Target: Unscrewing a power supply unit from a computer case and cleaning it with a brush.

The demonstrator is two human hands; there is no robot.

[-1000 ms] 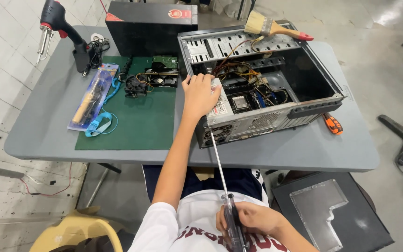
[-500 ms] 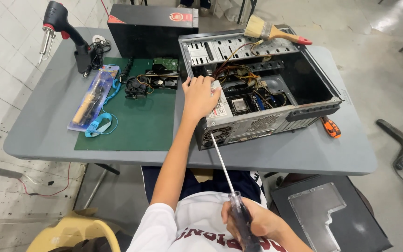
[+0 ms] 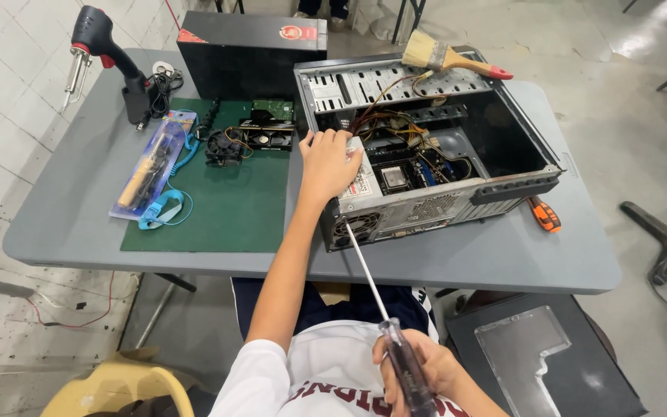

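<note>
We have the computer case (image 3: 457, 154) lying on its side on the grey table (image 3: 503, 255) with its side panel already off, so the boards and the bundle of coloured wires inside sit open to view; judging from that, the opening-up is done and the work on the rear face is what remains. Our left hand (image 3: 326, 164) lies flat, fingers spread, on the near top corner of the case, pressing on the boxy metal unit there. Our right hand (image 3: 418, 371) is wrapped tight around the dark translucent handle of a long screwdriver (image 3: 384, 316), whose thin steel shaft runs up to the perforated back plate beside the small round fan grille — whether the tip sits in a screw we cannot tell. The case is bare stamped sheet metal, dull silver with black edges. To its left lies a green mat (image 3: 218, 193) carrying a small fan and dark circuit boards, already out of the case it seems — a bristle brush (image 3: 449, 58) rests across the far rim, and an orange-handled tool (image 3: 543, 214) lies by the right end.
</note>
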